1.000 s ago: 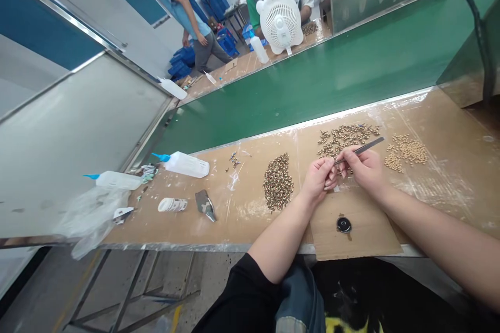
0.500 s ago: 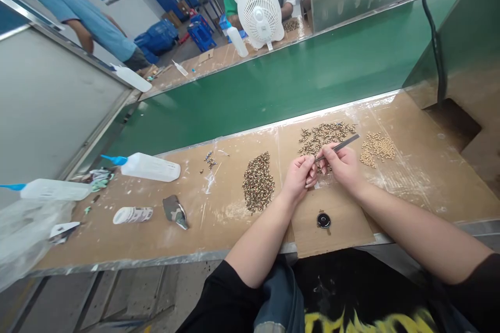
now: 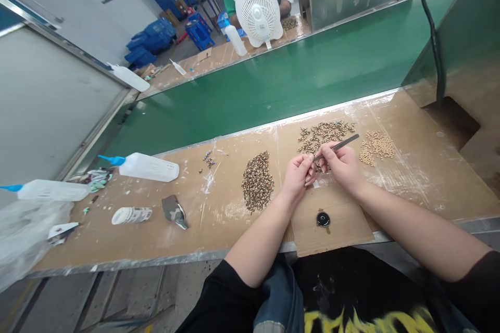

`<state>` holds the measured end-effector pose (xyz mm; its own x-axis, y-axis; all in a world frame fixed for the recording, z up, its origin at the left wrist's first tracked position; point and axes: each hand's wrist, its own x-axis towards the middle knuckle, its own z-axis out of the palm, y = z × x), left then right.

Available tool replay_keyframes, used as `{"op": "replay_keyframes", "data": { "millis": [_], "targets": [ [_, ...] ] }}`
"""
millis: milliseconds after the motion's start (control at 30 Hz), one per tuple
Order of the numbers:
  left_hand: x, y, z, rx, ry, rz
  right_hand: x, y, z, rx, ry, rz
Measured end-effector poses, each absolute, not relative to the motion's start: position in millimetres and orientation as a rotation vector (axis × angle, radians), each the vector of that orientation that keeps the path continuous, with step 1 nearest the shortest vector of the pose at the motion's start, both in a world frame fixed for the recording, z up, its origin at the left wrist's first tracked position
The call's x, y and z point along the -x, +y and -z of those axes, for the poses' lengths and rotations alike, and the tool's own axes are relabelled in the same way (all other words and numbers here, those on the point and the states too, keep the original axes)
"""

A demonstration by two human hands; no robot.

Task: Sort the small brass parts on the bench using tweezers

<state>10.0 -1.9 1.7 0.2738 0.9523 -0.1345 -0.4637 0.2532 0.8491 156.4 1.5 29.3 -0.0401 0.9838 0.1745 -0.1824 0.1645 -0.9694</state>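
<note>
Bench (image 3: 422, 177): brown board under glossy, wrinkled clear film, steel front edge; green belt (image 3: 281, 83) runs along its far side.

Tweezers (image 3: 338, 146): slim grey metal, straight. Long axis slants from the tips, low and left at the left fingertips, up and right to a free end over the near edge of the dark pile. They lie between the two hands, just above the card.

Right hand (image 3: 341, 165): closed, pinching the tweezers near the tips.

Left hand (image 3: 297, 177): fingers curled shut, tips meeting the tweezer points; what they hold is too small to tell.

Card (image 3: 344, 223): flat matte cardboard, just below the hands, overhanging the bench edge; small round black disc (image 3: 323, 219) on it.

Piles of small parts: brass rings (image 3: 257, 182) left of the hands; dark bits (image 3: 322, 132) beyond them; pale beads (image 3: 376, 146) to the right.

Squeeze bottle (image 3: 145, 166): white plastic, blue nozzle, lying flat, well left of the hands.
</note>
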Motion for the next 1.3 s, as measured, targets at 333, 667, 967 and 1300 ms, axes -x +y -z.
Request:
{"op": "replay_keyframes", "data": {
  "millis": [333, 667, 967, 1300],
  "targets": [
    [-10.2, -1.4, -1.3, -0.805, 0.768, -1.073, -155.7, 1.9, -26.4, 0.946, -1.177, -1.207],
    [-10.3, -1.5, -0.7, -0.794, 0.787, -1.056, -153.5, 3.7, -26.6, 0.96, -1.127, -1.225],
    [-11.3, -1.9, -0.8, -0.82, 0.83, -1.053, -153.5, 3.7, -27.5, 0.952, -1.144, -1.205],
    [-15.3, -3.2, -3.2, -0.855, 0.878, -1.01, -150.2, 3.4, -24.2, 0.912, -1.199, -1.256]
  ]
}}
